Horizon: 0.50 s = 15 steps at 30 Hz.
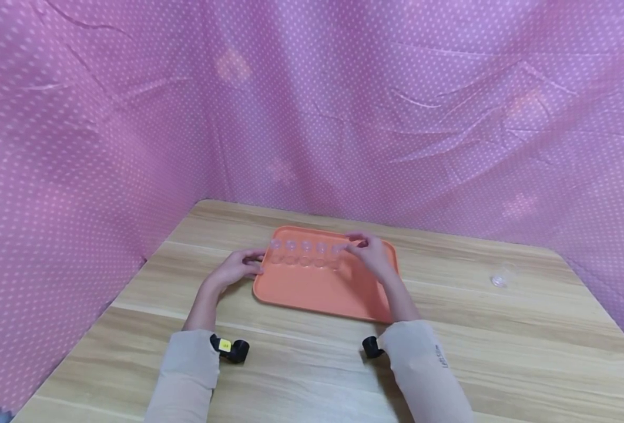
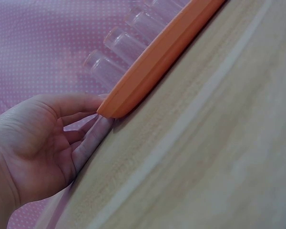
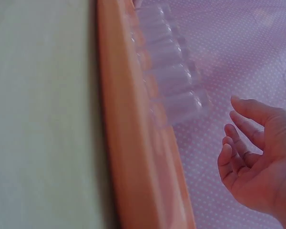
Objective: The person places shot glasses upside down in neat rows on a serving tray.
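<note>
An orange tray [image 1: 312, 294] lies on the table with several clear cups [image 1: 305, 247] in a row along its far side, their shiny ends up. My left hand [image 1: 234, 269] grips the tray's left edge; in the left wrist view its fingers [image 2: 88, 138] lie at and under the orange rim [image 2: 148, 71]. Over the far right part of the tray is my right hand [image 1: 370, 254], right beside the last cup of the row. The right wrist view has this hand [image 3: 257, 167] with loosely bent fingers and nothing between them, a small gap from the nearest cup [image 3: 181, 106].
Another clear cup [image 1: 499, 281] stands alone on the wooden table [image 1: 301, 376], well to the right of the tray. A pink dotted cloth [image 1: 344, 117] hangs behind the table and along its sides. Black wrist cameras [image 1: 238, 351] are strapped over both sleeves.
</note>
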Available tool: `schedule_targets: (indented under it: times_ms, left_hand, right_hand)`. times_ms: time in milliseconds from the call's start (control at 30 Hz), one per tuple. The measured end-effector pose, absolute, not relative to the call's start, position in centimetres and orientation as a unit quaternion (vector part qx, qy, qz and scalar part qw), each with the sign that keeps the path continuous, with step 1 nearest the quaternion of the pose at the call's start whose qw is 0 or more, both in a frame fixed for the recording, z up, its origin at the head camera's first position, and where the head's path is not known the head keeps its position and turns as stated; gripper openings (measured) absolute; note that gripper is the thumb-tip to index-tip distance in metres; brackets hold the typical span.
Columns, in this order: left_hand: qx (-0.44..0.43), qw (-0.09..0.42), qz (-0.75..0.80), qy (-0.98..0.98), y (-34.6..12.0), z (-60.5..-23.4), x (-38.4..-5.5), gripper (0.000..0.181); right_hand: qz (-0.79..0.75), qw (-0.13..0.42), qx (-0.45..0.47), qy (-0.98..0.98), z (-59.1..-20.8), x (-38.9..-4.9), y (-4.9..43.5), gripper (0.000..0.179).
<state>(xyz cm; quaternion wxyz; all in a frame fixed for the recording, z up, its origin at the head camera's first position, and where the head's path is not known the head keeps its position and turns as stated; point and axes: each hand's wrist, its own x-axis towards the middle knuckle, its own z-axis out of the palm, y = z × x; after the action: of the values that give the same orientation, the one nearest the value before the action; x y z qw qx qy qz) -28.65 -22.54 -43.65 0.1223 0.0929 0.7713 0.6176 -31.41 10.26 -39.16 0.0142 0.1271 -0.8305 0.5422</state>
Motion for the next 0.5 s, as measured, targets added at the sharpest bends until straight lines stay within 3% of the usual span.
schedule_targets:
  times_ms: [233,500]
  left_hand:
    - [0.092,0.117,0.614,0.775,-22.5,-43.6,-28.6,0.055]
    - [0.099,0.118,0.614,0.774,-22.5,-43.7,-28.8,0.054]
  right_hand:
    - [0.560,0.016,0.108,-0.821,-37.8,-31.8,12.9,0.038]
    - [0.551,0.061,0.117,-0.824,-36.4,-31.5,16.9,0.034]
